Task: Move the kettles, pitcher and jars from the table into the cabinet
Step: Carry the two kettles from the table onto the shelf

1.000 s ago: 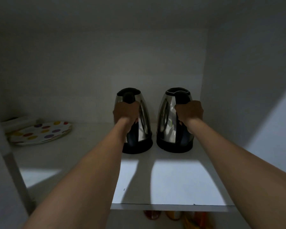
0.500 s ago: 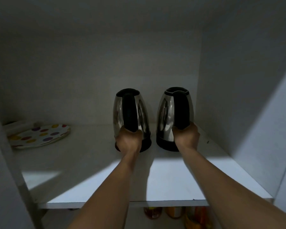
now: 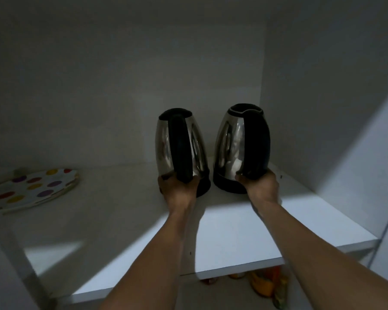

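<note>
Two steel kettles with black handles and bases stand side by side on the white cabinet shelf (image 3: pixel 233 238), towards its back right. My left hand (image 3: pixel 177 189) grips the bottom of the left kettle (image 3: pixel 164 144) at the foot of its handle. My right hand (image 3: pixel 261 186) holds the lower end of the handle of the right kettle (image 3: pixel 231 142), which leans a little to the right. Both handles face me.
A plate with coloured dots (image 3: pixel 31 189) lies at the shelf's left end. The cabinet's right wall (image 3: pixel 323 108) is close beside the right kettle. Orange and yellow items (image 3: pixel 264 285) show on the level below the shelf's front edge.
Both hands have slid from the upper part of the handles down to their lower ends. The right kettle now leans slightly, and the view has tilted.
</note>
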Motion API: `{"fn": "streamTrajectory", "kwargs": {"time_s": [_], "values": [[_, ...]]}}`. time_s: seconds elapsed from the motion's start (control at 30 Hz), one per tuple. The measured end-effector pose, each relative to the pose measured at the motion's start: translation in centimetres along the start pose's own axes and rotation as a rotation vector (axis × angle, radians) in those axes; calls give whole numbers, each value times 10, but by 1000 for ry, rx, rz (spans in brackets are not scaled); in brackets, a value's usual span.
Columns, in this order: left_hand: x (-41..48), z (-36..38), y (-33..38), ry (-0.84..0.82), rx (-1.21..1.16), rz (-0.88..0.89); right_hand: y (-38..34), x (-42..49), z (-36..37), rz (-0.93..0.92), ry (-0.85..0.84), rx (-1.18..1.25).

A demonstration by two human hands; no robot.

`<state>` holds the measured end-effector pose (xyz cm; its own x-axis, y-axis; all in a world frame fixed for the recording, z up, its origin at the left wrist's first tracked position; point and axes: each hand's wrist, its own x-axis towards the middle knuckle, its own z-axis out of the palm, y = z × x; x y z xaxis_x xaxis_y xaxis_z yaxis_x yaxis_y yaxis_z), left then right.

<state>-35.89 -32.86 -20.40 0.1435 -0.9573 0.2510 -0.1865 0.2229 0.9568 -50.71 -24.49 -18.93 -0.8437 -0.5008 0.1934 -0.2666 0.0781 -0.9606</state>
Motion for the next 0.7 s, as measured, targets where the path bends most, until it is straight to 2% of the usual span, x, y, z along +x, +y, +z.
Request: {"fn": "streamTrajectory", "kwargs": {"time_s": [0.27,0.5,0.7], "values": [[14,10,8,-101,26,-8,-9,9,7,41,33,-90],[37,37,3,-83,-15,72,-8,45,19,61,-11,-134],[63,61,-9,-48,-2,47,-1,84,40,32,-57,-139]]}}
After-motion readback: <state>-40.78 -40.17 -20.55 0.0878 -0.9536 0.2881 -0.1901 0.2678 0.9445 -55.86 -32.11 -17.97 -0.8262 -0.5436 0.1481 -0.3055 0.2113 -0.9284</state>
